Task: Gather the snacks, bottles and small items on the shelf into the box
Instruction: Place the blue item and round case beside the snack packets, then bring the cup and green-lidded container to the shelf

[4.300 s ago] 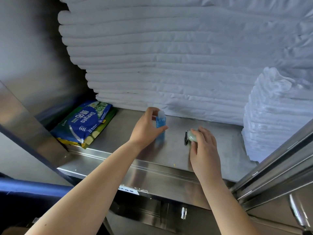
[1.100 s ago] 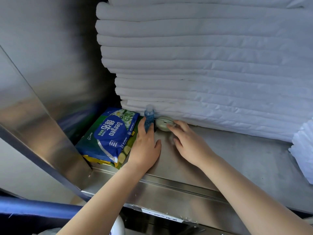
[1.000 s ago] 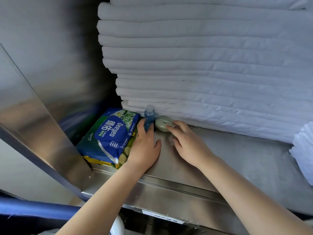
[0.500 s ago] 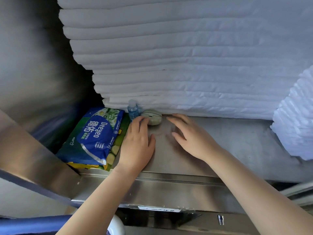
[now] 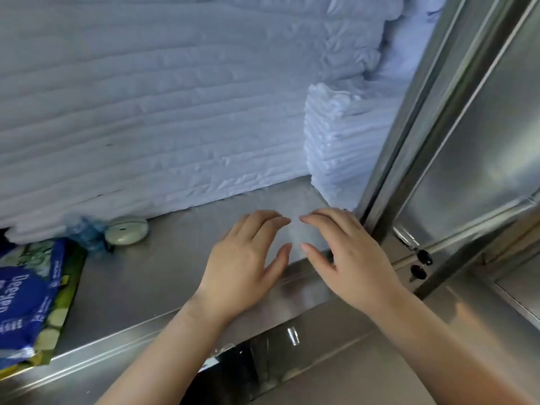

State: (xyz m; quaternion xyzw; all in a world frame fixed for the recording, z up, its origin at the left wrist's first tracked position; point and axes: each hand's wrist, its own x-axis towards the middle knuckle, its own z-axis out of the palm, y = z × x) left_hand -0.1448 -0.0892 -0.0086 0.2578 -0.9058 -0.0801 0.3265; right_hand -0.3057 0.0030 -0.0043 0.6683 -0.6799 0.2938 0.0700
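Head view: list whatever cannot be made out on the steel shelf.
- Small blue plastic bottle: head view, motion blur smears it; cap and label unreadable.
- Blue and green printed packet: head view, cut off by the left edge; wording partial.
- Pale green oval item: head view, too small and soft to identify.
- Box: head view, outside the frame.

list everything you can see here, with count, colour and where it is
pack: 1, blue and green, left end of shelf
small bottle: 1, blue, blurred, back left
round item: 1, pale green, right of the bottle
big linen stack: 1, white, back of shelf
small cloth stack: 1, white, back right
shelf: 1, steel
door frame: 1, steel, right side
left hand: empty, at shelf front
right hand: empty, beside it
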